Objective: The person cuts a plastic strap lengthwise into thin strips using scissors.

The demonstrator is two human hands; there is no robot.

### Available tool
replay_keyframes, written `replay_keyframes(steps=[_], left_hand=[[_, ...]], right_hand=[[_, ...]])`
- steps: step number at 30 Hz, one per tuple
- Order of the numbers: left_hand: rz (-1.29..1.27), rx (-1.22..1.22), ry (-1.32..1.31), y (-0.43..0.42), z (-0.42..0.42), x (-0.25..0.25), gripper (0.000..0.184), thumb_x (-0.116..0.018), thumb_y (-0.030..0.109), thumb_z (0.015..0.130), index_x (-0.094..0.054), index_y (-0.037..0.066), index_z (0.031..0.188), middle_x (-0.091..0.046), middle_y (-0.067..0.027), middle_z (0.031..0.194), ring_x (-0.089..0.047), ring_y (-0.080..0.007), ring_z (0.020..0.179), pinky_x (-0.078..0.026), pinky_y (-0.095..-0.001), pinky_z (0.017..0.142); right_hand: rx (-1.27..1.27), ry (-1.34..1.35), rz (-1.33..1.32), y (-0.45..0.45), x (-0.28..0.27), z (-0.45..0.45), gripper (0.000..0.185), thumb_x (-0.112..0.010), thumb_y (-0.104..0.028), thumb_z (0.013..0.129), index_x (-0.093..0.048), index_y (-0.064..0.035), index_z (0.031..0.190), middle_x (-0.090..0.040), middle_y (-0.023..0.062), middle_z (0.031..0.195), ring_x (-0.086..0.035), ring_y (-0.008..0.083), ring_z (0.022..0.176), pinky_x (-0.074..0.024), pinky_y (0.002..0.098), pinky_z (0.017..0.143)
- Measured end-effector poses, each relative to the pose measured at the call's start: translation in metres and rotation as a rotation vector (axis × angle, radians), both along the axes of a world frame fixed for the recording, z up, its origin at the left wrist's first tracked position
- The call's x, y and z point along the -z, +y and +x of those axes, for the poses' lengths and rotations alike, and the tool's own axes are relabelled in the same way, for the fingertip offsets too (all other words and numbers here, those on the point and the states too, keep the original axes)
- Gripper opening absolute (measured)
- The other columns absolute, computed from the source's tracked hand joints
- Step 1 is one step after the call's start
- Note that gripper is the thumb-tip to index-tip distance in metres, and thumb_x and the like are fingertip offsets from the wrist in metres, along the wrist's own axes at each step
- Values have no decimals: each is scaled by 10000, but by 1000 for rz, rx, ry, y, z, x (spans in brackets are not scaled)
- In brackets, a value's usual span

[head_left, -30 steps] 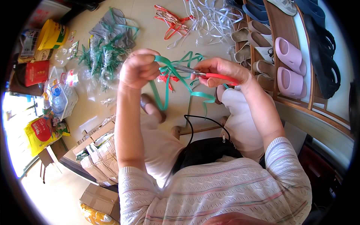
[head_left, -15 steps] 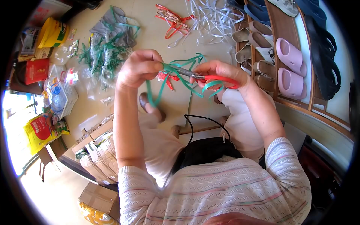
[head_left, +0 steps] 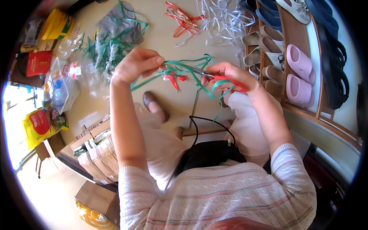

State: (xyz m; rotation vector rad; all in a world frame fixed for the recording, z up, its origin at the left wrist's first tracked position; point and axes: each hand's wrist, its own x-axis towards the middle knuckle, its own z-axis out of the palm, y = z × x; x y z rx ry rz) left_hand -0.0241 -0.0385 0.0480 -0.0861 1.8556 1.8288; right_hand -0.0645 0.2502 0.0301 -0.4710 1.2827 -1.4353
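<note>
the left hand (head_left: 140,66) pinched the green ribbon (head_left: 175,63), apparently to keep it steady near the scissors (head_left: 207,74). the right hand (head_left: 234,71) gripped these by the red handles (head_left: 240,85), seemingly for control; the ribbon ran in loose strands between both hands.

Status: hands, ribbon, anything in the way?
Left hand pinching green ribbon. Right hand holding scissors, blades at ribbon. Loose ribbon loops hanging near scissors, possible snag.
</note>
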Motion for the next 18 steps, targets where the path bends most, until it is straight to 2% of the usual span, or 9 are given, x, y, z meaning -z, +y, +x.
replay_keyframes(steps=[3,9,18], left_hand=[[-34,10,-12,-4,-3,5,196,-685,159,753,-629,-29,758,-477,22,550,-359,-36,454,-266,-186,414],[-28,62,34,7,-3,0,154,-711,116,715,-638,-12,758,-530,29,620,-418,-21,535,-307,-167,460],[-99,62,46,6,-3,-1,172,-718,143,717,-637,-5,750,-544,28,633,-443,-25,563,-329,-166,487]], right_hand=[[-20,15,-33,1,3,0,214,-677,-186,771,-602,-72,936,-542,-57,745,-419,-4,572,-299,146,458],[-126,2,150,-3,-6,2,219,-623,-274,828,-596,-72,908,-520,-65,733,-408,6,575,-312,163,469],[-74,141,97,-5,1,7,277,-689,-299,773,-583,-58,860,-480,-71,687,-394,9,603,-329,174,514]])
